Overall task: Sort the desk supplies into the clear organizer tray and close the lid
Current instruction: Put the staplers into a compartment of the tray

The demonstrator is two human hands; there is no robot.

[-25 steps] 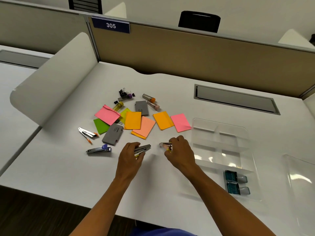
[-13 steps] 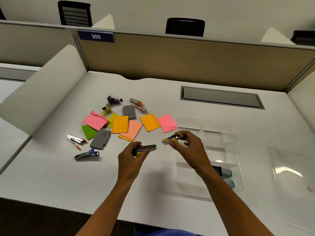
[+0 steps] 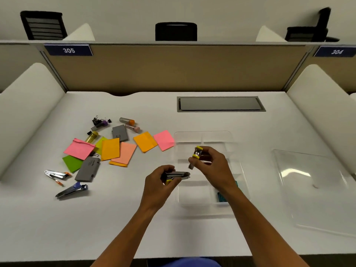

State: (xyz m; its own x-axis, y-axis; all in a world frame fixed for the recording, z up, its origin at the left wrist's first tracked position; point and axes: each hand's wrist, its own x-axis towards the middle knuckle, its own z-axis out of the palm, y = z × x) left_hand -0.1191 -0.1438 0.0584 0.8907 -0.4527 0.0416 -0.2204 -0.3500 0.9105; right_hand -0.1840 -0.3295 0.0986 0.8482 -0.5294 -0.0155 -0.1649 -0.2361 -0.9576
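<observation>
My left hand (image 3: 159,183) grips a silver stapler with a yellow base (image 3: 177,175), held just left of the clear organizer tray (image 3: 204,134). Over the tray's middle compartments my right hand (image 3: 210,164) pinches a second small silver and yellow stapler (image 3: 196,154), tilted up on end. Teal items (image 3: 221,197) lie in the tray's near right compartment, partly hidden by my right forearm. The clear lid (image 3: 316,189) lies flat to the right of the tray.
Left of the tray lie several coloured sticky notes (image 3: 111,149), two grey cases (image 3: 88,169), capped tubes (image 3: 131,125), black binder clips (image 3: 99,120), an orange-trimmed stapler (image 3: 56,174) and a blue-trimmed one (image 3: 72,190). White dividers flank the desk; a grey cable hatch (image 3: 219,104) sits behind.
Both hands have lifted their staplers off the desk and moved right. My right hand now holds its stapler over the tray, turned more upright.
</observation>
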